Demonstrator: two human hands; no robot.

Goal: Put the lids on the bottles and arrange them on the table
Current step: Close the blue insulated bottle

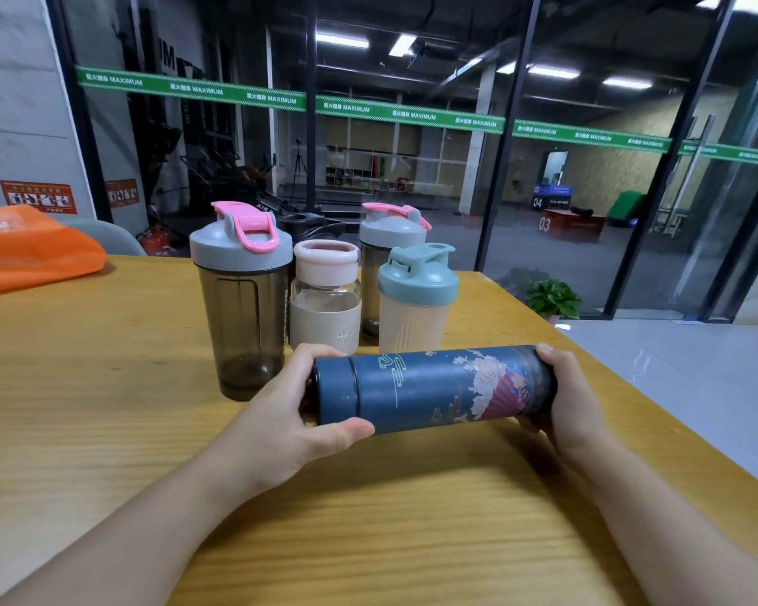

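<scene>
A dark blue flask [429, 389] with a flower print lies sideways in the air just above the wooden table [106, 408]. My left hand [289, 413] grips its lid end at the left, and my right hand [565, 400] grips its base at the right. Behind it stand several lidded bottles: a smoky shaker with a grey and pink lid [241, 299], a small glass bottle with a pale pink lid [324, 295], a second smoky shaker [390, 255] and a cream shaker with a teal lid [416, 299].
An orange bag [31, 251] lies at the table's back left. The table's right edge runs diagonally past my right hand, with white floor tiles [696, 365] and a potted plant [552, 299] beyond. Glass walls stand behind the table.
</scene>
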